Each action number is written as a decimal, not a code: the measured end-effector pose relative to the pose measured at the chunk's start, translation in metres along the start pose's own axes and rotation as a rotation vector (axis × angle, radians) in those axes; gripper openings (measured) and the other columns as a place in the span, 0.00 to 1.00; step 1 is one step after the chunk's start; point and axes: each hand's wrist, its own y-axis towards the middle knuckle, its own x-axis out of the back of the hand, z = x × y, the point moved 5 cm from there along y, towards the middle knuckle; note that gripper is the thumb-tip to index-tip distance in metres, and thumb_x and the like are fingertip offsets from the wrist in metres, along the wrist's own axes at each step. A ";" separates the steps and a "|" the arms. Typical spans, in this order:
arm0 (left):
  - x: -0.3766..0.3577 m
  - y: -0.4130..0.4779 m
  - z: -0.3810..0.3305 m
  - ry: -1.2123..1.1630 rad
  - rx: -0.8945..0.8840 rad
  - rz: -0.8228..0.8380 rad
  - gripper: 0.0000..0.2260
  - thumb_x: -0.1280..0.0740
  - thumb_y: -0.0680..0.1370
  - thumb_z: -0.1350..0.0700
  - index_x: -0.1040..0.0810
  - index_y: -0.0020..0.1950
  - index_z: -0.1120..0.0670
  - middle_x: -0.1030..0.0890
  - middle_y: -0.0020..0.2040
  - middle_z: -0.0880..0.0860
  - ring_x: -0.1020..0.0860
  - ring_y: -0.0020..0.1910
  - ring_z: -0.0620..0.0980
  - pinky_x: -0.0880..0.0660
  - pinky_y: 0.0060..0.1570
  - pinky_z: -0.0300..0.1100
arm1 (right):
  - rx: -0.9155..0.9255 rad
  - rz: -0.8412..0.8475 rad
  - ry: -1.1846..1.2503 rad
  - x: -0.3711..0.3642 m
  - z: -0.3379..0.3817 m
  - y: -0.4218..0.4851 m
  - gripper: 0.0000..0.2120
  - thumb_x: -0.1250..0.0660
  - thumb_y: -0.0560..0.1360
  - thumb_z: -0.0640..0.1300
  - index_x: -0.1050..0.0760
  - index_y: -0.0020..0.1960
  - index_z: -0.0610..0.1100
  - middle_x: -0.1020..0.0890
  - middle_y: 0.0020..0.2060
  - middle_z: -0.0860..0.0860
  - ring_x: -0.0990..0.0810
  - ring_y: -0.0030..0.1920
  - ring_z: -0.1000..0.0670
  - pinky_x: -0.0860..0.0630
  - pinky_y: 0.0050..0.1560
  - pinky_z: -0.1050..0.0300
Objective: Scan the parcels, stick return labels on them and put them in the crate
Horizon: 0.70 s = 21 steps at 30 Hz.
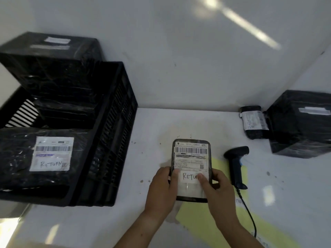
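A small flat black parcel (191, 154) with a white shipping label lies on the white table in front of me. A white "RETURN" label (189, 177) sits on its lower half. My left hand (162, 187) grips the parcel's left edge, thumb on the label. My right hand (217, 188) holds the right edge, its thumb pressing the label's right end. The black crate (114, 133) stands at the left and holds several black parcels; the front one (18, 158) bears a "RETURN" label. A black barcode scanner (236, 163) lies to the right of my hands.
At the back right stand a small wrapped parcel (253, 122) and a large black box (300, 126). A yellow sheet (206, 222) lies under my hands. The scanner's cable (248, 210) runs toward the table's front edge. A white wall rises behind the table.
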 end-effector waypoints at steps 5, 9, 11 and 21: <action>0.039 -0.024 -0.045 -0.214 -0.037 -0.068 0.09 0.38 0.82 0.43 0.22 0.60 0.39 0.18 0.56 0.40 0.19 0.52 0.39 0.18 0.49 0.42 | 0.081 0.051 0.114 0.005 0.051 -0.007 0.07 0.26 0.75 0.44 0.18 0.52 0.53 0.14 0.46 0.56 0.15 0.43 0.53 0.18 0.41 0.58; 0.095 -0.038 -0.077 -0.282 -0.126 -0.151 0.11 0.35 0.83 0.53 0.23 0.62 0.39 0.19 0.58 0.38 0.20 0.57 0.37 0.19 0.50 0.39 | 0.141 0.117 0.147 -0.019 0.099 -0.008 0.07 0.28 0.76 0.45 0.19 0.52 0.54 0.14 0.45 0.57 0.14 0.44 0.54 0.17 0.44 0.53; 0.142 -0.045 -0.083 -0.273 -0.168 -0.186 0.12 0.34 0.82 0.57 0.22 0.59 0.40 0.17 0.54 0.37 0.19 0.54 0.37 0.22 0.49 0.34 | 0.174 0.173 0.167 -0.043 0.127 -0.010 0.07 0.28 0.76 0.45 0.19 0.53 0.55 0.13 0.46 0.57 0.14 0.45 0.53 0.18 0.45 0.53; 0.364 -0.044 0.001 0.107 -0.318 -0.479 0.08 0.34 0.82 0.54 0.20 0.57 0.41 0.18 0.54 0.37 0.19 0.56 0.39 0.27 0.54 0.30 | 0.344 0.435 0.143 -0.202 0.224 -0.043 0.10 0.28 0.76 0.43 0.19 0.57 0.52 0.14 0.47 0.59 0.15 0.44 0.57 0.20 0.41 0.63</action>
